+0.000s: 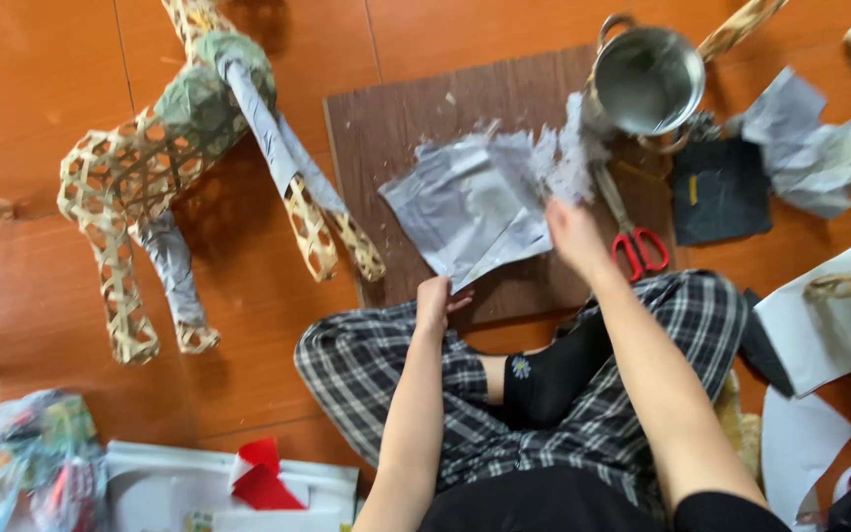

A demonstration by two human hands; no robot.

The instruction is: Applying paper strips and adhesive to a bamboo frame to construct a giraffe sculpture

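Seen from above, a person sits cross-legged on an orange floor, both hands on one crumpled grey paper sheet (470, 212) that lies on a dark brown board (396, 128). The left hand (435, 300) pinches the sheet's near corner, fingers closed on it. The right hand (571, 234) grips the sheet's right edge, closed too, and sits farther from the body – the sheet stretches up and left from it. Red-handled scissors (632, 236) lie just right of that hand; a steel pot (645, 81) stands beyond. A woven bamboo animal frame (164, 148) lies well apart, to the left
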